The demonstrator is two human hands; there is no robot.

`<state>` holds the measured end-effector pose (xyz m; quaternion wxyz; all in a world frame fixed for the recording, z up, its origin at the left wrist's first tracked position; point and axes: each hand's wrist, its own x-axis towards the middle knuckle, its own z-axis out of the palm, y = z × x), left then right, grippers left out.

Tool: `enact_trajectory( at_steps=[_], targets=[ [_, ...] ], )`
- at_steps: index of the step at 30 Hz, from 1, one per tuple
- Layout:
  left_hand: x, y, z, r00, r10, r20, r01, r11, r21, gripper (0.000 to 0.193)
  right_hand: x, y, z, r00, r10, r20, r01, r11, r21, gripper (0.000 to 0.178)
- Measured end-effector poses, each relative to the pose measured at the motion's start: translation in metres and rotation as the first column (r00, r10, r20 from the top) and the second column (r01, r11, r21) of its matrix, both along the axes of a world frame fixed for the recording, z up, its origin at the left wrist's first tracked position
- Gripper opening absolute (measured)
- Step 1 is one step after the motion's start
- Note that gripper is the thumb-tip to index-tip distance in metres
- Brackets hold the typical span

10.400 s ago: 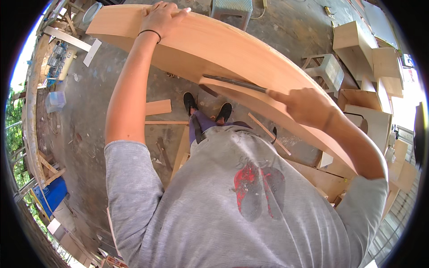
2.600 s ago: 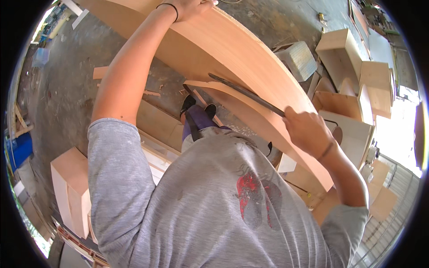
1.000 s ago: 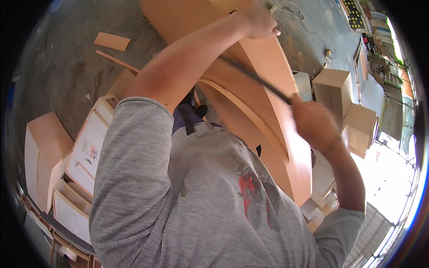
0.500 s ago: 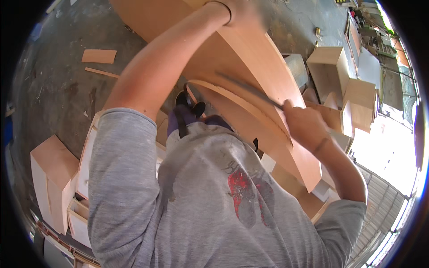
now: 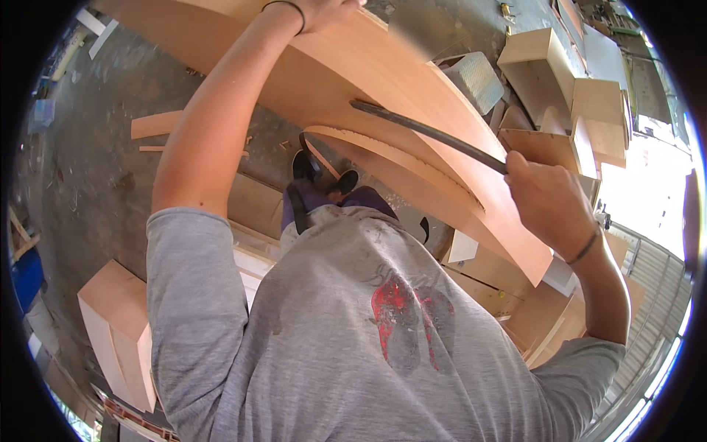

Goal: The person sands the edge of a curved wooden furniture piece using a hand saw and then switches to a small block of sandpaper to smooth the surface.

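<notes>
Your right hand (image 5: 549, 200) grips a dark file-like bar (image 5: 434, 135); left hand (image 5: 328, 13), finger spread unclear, on far edge of curved wooden panel (image 5: 401, 82).

Left hand (image 5: 329, 12): on curved panel (image 5: 412, 92) | right hand (image 5: 552, 202): gripping bar (image 5: 434, 135) (dark)

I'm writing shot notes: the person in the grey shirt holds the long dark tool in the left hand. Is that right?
One slip: in the head view, the right hand, not the left hand, holds the long dark tool. The grey shirt is correct.
</notes>
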<state>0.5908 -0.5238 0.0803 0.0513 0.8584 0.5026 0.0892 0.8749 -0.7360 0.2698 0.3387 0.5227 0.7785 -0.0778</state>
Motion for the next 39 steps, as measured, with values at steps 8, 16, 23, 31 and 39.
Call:
enact_trajectory(
  at_steps=[8,16,23,31,39],
  targets=[
    [-0.001,0.025,-0.023,0.970,-0.106,0.219,0.087,0.992,0.094,0.026,0.070,-0.045,-0.041,1.000,0.023,0.017,-0.021,0.995,-0.101,0.011],
    [0.021,-0.049,-0.043,0.819,0.255,0.514,-0.559,0.557,0.614,0.040,0.141,-0.121,-0.048,0.849,-0.272,-0.453,0.258,0.962,-0.093,0.017],
    [0.124,-0.154,-0.059,-0.091,0.481,0.872,-0.618,0.659,-0.428,0.075,0.242,-0.190,-0.074,0.561,-0.261,-0.786,0.263,0.956,-0.130,0.010],
    [0.164,-0.176,-0.041,-0.149,0.417,0.897,-0.745,0.549,-0.379,0.054,0.312,-0.214,-0.104,0.293,-0.383,-0.876,0.487,0.848,-0.208,0.015],
    [0.153,-0.175,-0.049,-0.062,0.455,0.888,-0.907,0.346,-0.240,0.016,0.313,-0.207,-0.101,0.199,-0.411,-0.889,0.512,0.818,-0.264,0.016]
  ],
)
